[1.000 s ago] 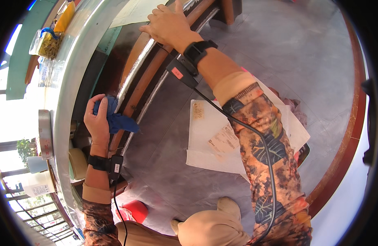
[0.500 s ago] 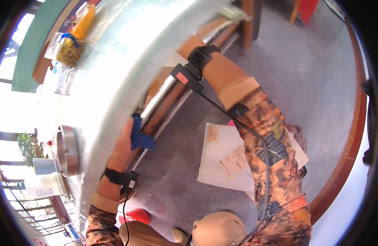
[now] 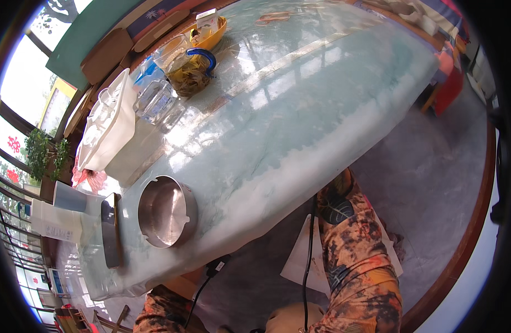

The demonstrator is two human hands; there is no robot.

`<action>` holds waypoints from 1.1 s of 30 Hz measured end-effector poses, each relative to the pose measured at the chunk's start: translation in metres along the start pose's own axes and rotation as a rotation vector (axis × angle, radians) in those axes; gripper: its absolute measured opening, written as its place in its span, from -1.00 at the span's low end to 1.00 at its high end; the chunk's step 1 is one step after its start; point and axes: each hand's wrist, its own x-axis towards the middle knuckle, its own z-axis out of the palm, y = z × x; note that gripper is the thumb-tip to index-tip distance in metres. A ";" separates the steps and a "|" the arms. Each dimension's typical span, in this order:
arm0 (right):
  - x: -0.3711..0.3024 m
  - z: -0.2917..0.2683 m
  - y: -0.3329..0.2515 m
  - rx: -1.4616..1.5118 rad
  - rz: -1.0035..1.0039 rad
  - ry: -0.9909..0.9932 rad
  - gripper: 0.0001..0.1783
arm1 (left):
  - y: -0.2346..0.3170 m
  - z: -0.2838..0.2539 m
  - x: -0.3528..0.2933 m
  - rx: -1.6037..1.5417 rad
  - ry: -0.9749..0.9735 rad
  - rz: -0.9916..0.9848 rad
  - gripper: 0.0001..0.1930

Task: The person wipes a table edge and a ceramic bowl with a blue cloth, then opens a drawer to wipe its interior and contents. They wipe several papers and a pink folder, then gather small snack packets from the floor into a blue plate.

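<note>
Both my hands are hidden beneath the pale green, glossy tabletop (image 3: 300, 122). My right forearm in its camouflage-patterned sleeve (image 3: 358, 250) reaches in from the lower right and passes under the table's near edge. At the lower left, only a short piece of my left sleeve (image 3: 164, 308) shows, also running under the edge. A black cable rises along each arm. No blue cloth can be seen. On the tabletop above my left arm stands a round steel ashtray (image 3: 191, 216) with a notched rim.
Left of the ashtray lies a dark phone (image 3: 109, 233). Farther back are a white plastic basket (image 3: 125, 119), clear glassware (image 3: 155, 102), a blue-handled glass pitcher (image 3: 189, 75) and a yellow bowl (image 3: 218, 38). A flattened white carton (image 3: 302, 266) lies on the grey floor under the table.
The view has swung so the tabletop fills the middle. My hands, earlier visible at the table's side rail with a blue cloth in the left, have gone out of sight under the edge.
</note>
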 end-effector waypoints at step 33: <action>-0.011 -0.001 0.013 0.054 0.163 0.421 -0.14 | -0.019 0.011 0.027 0.259 0.136 0.191 -0.84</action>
